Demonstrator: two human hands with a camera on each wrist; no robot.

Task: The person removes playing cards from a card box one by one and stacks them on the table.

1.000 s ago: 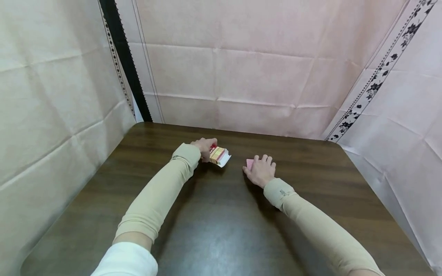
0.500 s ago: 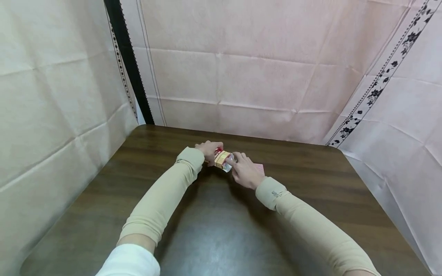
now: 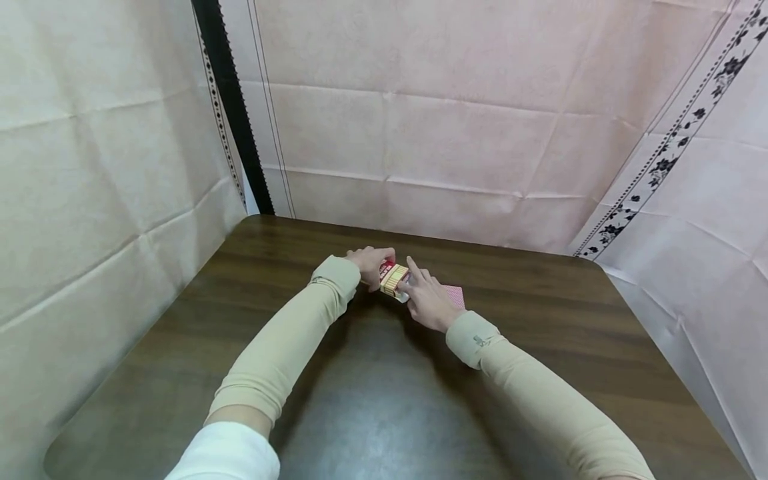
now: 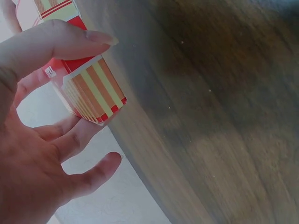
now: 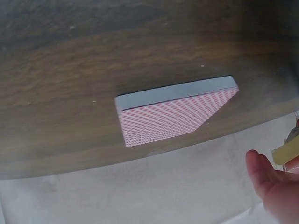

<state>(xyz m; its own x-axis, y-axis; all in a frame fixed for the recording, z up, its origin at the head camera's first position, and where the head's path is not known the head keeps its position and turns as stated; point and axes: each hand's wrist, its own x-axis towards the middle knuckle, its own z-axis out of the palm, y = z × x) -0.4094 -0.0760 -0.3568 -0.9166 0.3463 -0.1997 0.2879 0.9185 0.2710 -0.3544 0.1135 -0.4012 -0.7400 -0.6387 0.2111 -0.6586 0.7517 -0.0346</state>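
Pale creased cloth is hanging behind a brown wooden table; the left hand is gripping a striped red-and-yellow cardboard box, its opposite end meeting the right hand, whose grip is unclear.

The box is red with yellow stripes, the card deck pink latticed, the table streaky brown.

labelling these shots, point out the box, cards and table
box (image 4: pixel 96 87): left wrist view, on its striped side
cards (image 5: pixel 173 113): right wrist view, on the patterned face
table (image 3: pixel 372 400): head view, bare top between the arms
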